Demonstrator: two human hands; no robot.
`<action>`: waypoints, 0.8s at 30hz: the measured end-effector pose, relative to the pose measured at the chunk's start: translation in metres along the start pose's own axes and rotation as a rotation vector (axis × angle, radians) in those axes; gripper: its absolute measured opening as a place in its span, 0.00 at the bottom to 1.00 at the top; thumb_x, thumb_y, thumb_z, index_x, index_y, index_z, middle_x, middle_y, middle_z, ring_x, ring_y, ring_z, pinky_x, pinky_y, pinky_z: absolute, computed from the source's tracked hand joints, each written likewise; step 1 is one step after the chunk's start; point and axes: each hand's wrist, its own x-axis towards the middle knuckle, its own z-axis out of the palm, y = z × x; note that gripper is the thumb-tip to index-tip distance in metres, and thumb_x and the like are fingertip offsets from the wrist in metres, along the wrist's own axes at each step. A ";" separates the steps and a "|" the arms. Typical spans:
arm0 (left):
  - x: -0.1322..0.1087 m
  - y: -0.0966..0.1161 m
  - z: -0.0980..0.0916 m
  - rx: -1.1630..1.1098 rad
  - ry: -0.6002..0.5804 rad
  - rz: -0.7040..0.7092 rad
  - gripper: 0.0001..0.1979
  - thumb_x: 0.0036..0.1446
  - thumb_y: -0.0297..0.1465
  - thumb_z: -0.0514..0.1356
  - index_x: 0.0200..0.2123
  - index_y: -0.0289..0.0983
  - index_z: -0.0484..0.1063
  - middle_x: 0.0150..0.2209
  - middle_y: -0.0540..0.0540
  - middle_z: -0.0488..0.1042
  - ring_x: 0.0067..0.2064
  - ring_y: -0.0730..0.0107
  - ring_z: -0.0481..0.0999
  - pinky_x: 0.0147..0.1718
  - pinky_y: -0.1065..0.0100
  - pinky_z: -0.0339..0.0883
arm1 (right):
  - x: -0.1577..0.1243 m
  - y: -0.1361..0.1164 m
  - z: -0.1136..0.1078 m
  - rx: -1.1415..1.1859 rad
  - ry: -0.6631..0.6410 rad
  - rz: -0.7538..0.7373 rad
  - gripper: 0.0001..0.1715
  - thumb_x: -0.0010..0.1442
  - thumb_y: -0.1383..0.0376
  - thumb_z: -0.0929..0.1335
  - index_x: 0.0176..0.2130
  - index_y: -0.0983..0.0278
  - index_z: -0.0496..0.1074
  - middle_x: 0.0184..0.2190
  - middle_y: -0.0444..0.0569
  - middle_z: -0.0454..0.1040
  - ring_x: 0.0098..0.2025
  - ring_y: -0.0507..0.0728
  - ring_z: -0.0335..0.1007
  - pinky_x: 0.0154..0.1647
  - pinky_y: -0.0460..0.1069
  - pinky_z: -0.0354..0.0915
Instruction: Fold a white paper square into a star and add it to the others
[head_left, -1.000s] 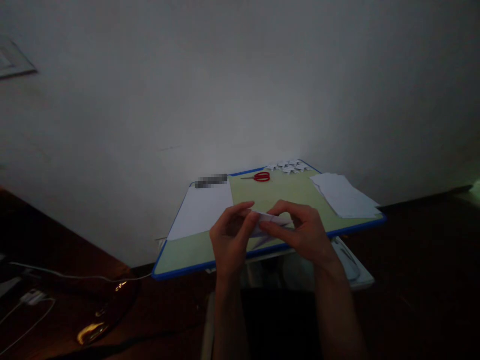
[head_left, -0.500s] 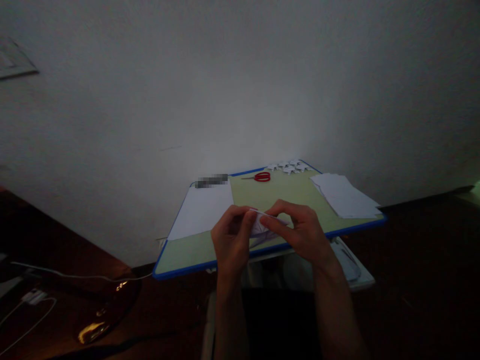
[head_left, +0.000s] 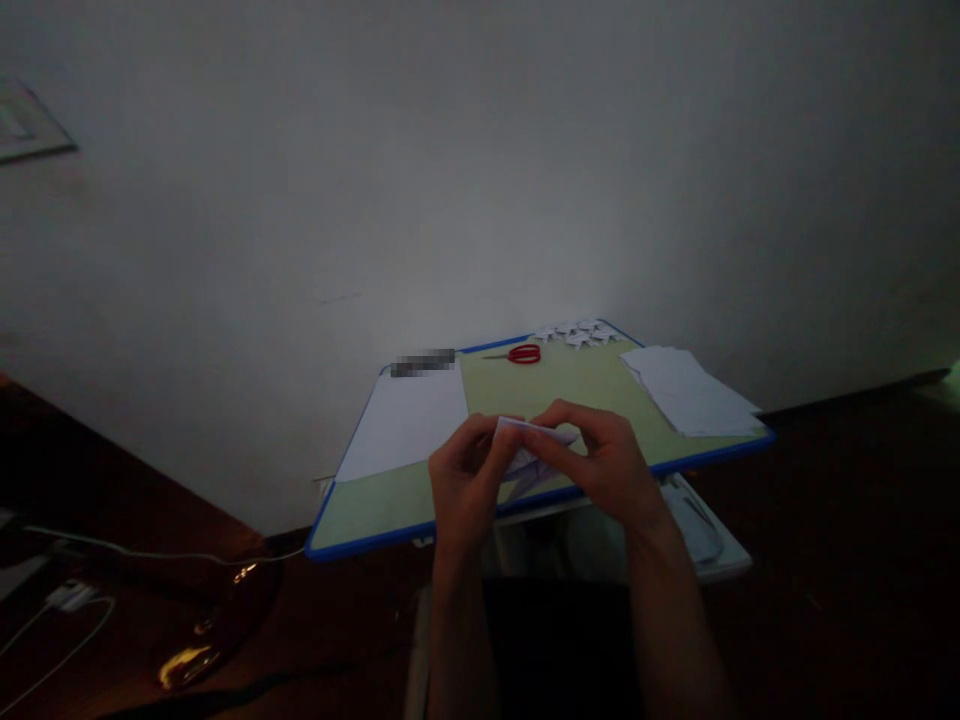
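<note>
Between my two hands is a small piece of folded white paper (head_left: 534, 470), held up over the near edge of the table (head_left: 382, 510). My left hand (head_left: 466, 485) pinches its left side between thumb and fingers. On the other side, my right hand (head_left: 600, 460) grips it with the thumb and forefinger, the two thumbs nearly meeting. The fingers cover part of the folds. Farther back on the pale green top lie red-handled scissors (head_left: 523, 355), beside several small white folded-paper shapes (head_left: 581, 334).
A stack of white paper sheets (head_left: 694, 395) lies on the right. A larger white sheet (head_left: 409, 420) covers the left part, with a blurred-out item (head_left: 423, 362) at its top. The wall (head_left: 480, 180) rises behind. A white cable (head_left: 165, 554) runs off the left corner.
The folded paper has tilted in my hands, its top edge now showing as a flatter strip. My left hand has shifted slightly right and the thumbs are closer together.
</note>
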 end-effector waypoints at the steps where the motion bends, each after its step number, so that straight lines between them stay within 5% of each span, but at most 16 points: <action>1: 0.000 0.000 -0.001 0.005 -0.009 0.002 0.10 0.60 0.38 0.73 0.36 0.38 0.84 0.34 0.46 0.83 0.35 0.67 0.81 0.36 0.70 0.74 | 0.000 -0.001 0.000 -0.006 -0.019 -0.003 0.07 0.64 0.60 0.76 0.34 0.60 0.81 0.30 0.41 0.81 0.33 0.54 0.76 0.38 0.48 0.67; 8: 0.002 -0.006 -0.002 0.076 0.130 0.051 0.14 0.59 0.41 0.73 0.30 0.37 0.80 0.27 0.51 0.77 0.30 0.72 0.74 0.30 0.73 0.68 | -0.001 -0.002 -0.002 0.023 -0.141 0.012 0.12 0.62 0.55 0.77 0.41 0.60 0.82 0.36 0.46 0.82 0.41 0.58 0.77 0.45 0.52 0.69; 13: 0.004 -0.014 -0.002 0.056 0.268 0.001 0.19 0.60 0.48 0.70 0.33 0.37 0.78 0.28 0.51 0.76 0.28 0.73 0.71 0.28 0.74 0.65 | -0.007 0.008 -0.013 0.107 -0.254 -0.005 0.40 0.56 0.47 0.80 0.64 0.53 0.75 0.55 0.50 0.81 0.58 0.65 0.76 0.64 0.59 0.66; 16: 0.006 -0.016 0.002 -0.030 0.321 -0.034 0.23 0.57 0.51 0.72 0.30 0.37 0.75 0.26 0.52 0.74 0.27 0.74 0.70 0.27 0.74 0.64 | -0.009 0.017 -0.017 0.131 -0.270 -0.051 0.51 0.55 0.45 0.80 0.71 0.51 0.67 0.56 0.49 0.80 0.61 0.65 0.74 0.68 0.61 0.63; 19: 0.009 -0.016 0.006 -0.151 0.324 -0.077 0.26 0.51 0.52 0.74 0.28 0.37 0.73 0.25 0.53 0.73 0.25 0.75 0.68 0.26 0.74 0.64 | -0.007 0.020 -0.014 0.125 -0.199 -0.055 0.38 0.61 0.52 0.79 0.66 0.51 0.72 0.49 0.47 0.82 0.54 0.61 0.78 0.64 0.58 0.68; 24: 0.008 -0.014 0.006 -0.262 0.220 -0.093 0.25 0.47 0.49 0.78 0.32 0.38 0.72 0.24 0.54 0.74 0.23 0.77 0.68 0.23 0.76 0.63 | -0.003 0.017 -0.004 0.142 -0.060 -0.087 0.05 0.66 0.59 0.76 0.40 0.57 0.81 0.35 0.44 0.79 0.39 0.56 0.76 0.43 0.51 0.71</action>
